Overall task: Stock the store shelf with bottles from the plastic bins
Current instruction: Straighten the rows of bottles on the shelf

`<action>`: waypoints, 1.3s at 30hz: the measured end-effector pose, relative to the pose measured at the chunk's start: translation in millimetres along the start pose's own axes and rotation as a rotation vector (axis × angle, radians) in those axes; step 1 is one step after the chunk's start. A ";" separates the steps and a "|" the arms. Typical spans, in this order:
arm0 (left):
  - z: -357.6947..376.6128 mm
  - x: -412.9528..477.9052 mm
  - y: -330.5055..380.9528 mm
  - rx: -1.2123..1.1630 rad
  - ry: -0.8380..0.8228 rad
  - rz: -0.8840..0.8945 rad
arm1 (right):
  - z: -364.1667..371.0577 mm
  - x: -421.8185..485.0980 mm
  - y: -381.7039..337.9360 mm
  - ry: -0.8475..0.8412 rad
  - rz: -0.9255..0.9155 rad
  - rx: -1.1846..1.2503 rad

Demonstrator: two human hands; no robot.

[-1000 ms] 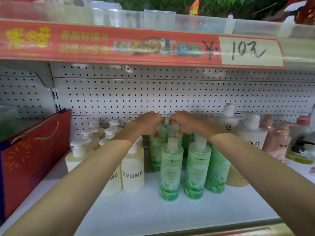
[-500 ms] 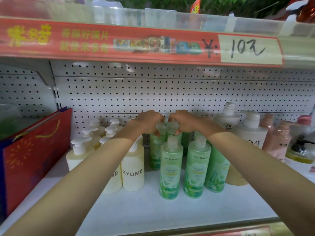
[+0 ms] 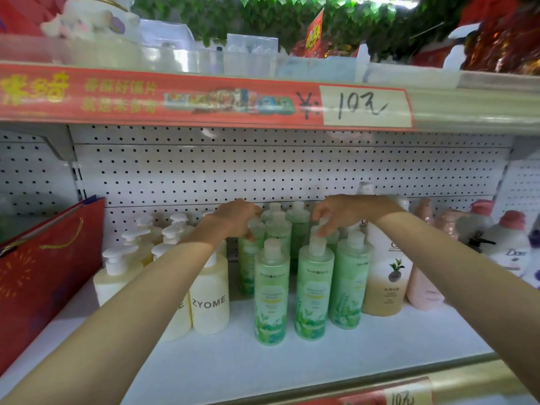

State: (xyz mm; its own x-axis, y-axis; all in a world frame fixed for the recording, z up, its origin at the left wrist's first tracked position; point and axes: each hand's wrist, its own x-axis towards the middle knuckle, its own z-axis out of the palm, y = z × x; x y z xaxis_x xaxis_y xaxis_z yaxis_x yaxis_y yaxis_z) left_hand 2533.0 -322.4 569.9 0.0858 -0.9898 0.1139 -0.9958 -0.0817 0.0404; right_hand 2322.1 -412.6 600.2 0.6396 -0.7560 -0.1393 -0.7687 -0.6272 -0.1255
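Both hands are closed on caps. Your left hand (image 3: 236, 219) curls over the cap of the left green bottle (image 3: 250, 252) in the second row. Your right hand (image 3: 344, 213) pinches the cap of the right green bottle (image 3: 332, 240) with its fingertips (image 3: 320, 230). Both bottles stand upright on the white shelf (image 3: 292, 372), behind the front row of three SHIRORUKA bottles (image 3: 271, 293) and near the pegboard back panel (image 3: 263, 171).

Assessment: the step in hand appears to be placing or squaring up the green block, not fetching stock. The plastic bins are out of view, so what remains to be loaded cannot be judged.

Next move, as a judgement: let go cleanly and lift your hands straight up. The front-row caps sit just below your right fingers, and the ZYOME pump bottles (image 3: 209, 296) stand under your left forearm. A sideways withdrawal risks toppling tall, narrow bottles. On the right, the beige pump bottle (image 3: 385, 285) stands just beside the green group, leaving little slack. Open shelf lies in front of the rows for further stock.
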 end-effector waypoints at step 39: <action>6.9 11.9 -6.2 -0.010 0.008 -0.009 | 22.7 41.7 -9.5 0.200 -0.070 -0.008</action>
State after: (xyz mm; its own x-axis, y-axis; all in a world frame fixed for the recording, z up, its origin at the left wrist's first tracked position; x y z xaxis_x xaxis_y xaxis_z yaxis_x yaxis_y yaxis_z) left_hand 2539.9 -334.4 564.1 0.0947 -0.9880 0.1217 -0.9947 -0.0891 0.0511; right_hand 2356.2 -433.9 573.3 0.6781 -0.7319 0.0673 -0.7227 -0.6806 -0.1201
